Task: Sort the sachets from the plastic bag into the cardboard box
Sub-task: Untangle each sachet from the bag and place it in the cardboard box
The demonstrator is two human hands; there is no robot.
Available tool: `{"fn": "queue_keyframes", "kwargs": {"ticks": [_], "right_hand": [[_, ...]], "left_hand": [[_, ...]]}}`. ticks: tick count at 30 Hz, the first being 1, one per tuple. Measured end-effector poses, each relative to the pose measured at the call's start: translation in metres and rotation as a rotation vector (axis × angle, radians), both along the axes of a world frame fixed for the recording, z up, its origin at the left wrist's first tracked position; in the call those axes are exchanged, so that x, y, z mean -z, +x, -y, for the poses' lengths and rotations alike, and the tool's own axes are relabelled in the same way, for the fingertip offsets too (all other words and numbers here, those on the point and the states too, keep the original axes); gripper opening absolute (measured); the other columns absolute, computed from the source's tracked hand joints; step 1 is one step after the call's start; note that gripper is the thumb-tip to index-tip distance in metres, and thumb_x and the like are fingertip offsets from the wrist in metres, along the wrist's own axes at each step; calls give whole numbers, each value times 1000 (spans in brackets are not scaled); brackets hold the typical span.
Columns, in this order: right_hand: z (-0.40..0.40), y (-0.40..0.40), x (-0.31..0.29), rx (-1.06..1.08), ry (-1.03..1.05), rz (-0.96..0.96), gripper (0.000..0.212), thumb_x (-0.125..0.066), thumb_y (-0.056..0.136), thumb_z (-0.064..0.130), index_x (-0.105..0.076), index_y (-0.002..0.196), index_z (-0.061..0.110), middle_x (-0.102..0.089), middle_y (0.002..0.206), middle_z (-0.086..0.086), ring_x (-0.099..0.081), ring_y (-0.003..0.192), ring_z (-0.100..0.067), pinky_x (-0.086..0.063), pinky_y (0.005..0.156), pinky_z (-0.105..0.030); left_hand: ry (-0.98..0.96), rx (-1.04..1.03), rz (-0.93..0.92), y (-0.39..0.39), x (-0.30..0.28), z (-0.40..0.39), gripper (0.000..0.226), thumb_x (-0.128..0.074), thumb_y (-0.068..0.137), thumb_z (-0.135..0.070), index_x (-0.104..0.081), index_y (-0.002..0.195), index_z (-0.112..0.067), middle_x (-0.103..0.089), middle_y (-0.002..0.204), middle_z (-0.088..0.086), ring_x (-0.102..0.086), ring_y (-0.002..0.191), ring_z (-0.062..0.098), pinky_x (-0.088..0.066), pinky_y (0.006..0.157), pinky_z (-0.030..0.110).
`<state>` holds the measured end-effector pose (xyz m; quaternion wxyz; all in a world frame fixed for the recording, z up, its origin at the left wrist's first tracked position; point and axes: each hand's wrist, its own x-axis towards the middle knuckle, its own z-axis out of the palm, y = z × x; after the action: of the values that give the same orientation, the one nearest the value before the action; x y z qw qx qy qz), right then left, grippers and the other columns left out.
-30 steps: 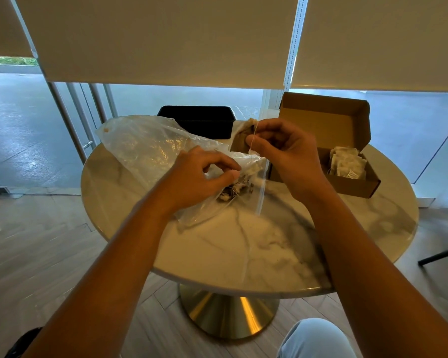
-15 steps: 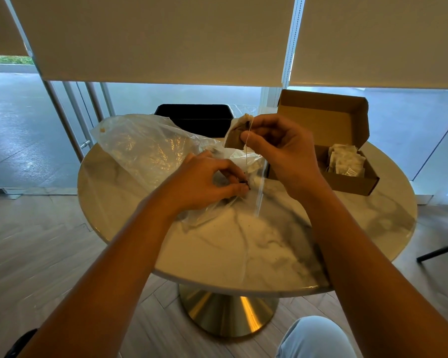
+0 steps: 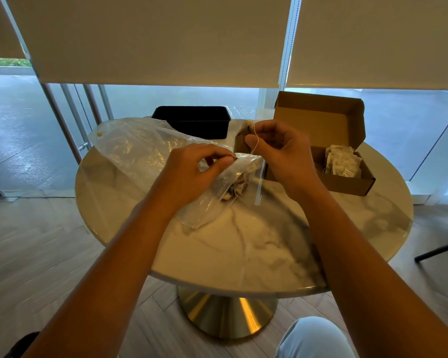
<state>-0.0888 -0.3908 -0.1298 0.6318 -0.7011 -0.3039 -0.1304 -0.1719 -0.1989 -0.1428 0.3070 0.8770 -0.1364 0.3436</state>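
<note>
1. Pinching at the mouth of the plastic bag (image 3: 140, 151), the left hand (image 3: 192, 171) has its thumb and forefinger closed on the clear film, the other fingers curled underneath.
2. Just to the right of it and a touch higher, the right hand (image 3: 282, 151) grips a brown sachet (image 3: 242, 140), fingers curled round it, with a thin white string (image 3: 254, 140) running across the thumb.
3. Under the left hand's fingertips, a small dark clump of more sachets (image 3: 237, 188) shows through the bag, resting on the marble table (image 3: 243, 241).
4. Beyond the right hand, to its right, sits the cardboard box (image 3: 347, 182), lid standing up, with a stack of pale sachets (image 3: 342, 161) already inside.
5. Past both hands, at the far edge of the table, there's a black tray (image 3: 192, 122); the bag's far end lies just beside it.
6. Near the right forearm, low in the view, a light blue knee (image 3: 313, 339) pokes in.
</note>
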Motion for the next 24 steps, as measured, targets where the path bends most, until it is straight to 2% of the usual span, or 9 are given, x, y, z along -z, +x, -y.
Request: {"fn": "queue_keyframes", "kwargs": {"ticks": [4, 8, 11, 15, 18, 21, 24], "right_hand": [[-1, -3, 0, -92, -51, -43, 21, -73, 94, 11, -70, 115, 13, -74, 109, -8, -75, 97, -21, -65, 80, -40], [-2, -6, 1, -126, -102, -44, 26, -71, 94, 9, -68, 120, 5, -74, 110, -13, -78, 92, -23, -65, 80, -42], [-3, -7, 0, -139, -118, -43, 30, -73, 92, 7, -68, 121, 4, -73, 111, -12, -77, 95, -23, -64, 83, -43], [-4, -7, -1, -160, -145, -33, 34, -79, 87, 7, -70, 120, 11, -74, 113, -6, -74, 101, -21, -63, 89, -40], [-4, -8, -1, -200, -128, -51, 33, -78, 88, 5, -70, 119, 14, -75, 112, -4, -75, 101, -19, -63, 88, -36], [-3, -9, -2, -216, -118, -57, 34, -78, 88, 5, -69, 120, 11, -75, 114, -6, -75, 103, -21, -62, 91, -41], [-3, -10, -3, -238, -100, -66, 34, -78, 87, 5, -69, 120, 11, -76, 113, -7, -75, 104, -21, -62, 92, -44]], "left_hand": [[-60, -20, 55, -2, -1, -1, 33, -67, 91, -35, -72, 117, -15, -73, 106, -2, -66, 91, 1, -48, 78, 4], [-121, -41, 29, -4, -2, 1, 22, -71, 91, -30, -65, 112, -28, -67, 101, -13, -61, 91, -13, -45, 76, 0], [-83, -35, 55, -4, -2, 0, 20, -68, 94, -28, -63, 113, -32, -65, 104, -12, -60, 88, -6, -43, 74, -1], [-71, -46, 67, -1, -1, -1, 25, -65, 94, -30, -68, 118, -22, -63, 107, -11, -58, 90, -7, -39, 74, -3], [-107, -58, 58, -1, -1, -1, 27, -68, 92, -31, -67, 116, -20, -64, 108, -13, -58, 93, -9, -41, 77, -1], [-148, -45, 63, -2, -2, -1, 24, -70, 90, -31, -66, 112, -20, -66, 108, -9, -62, 94, -5, -47, 82, 3], [-188, -28, 63, -3, -4, 1, 24, -71, 89, -30, -66, 110, -20, -68, 105, -10, -64, 94, -10, -48, 84, 5]]}}
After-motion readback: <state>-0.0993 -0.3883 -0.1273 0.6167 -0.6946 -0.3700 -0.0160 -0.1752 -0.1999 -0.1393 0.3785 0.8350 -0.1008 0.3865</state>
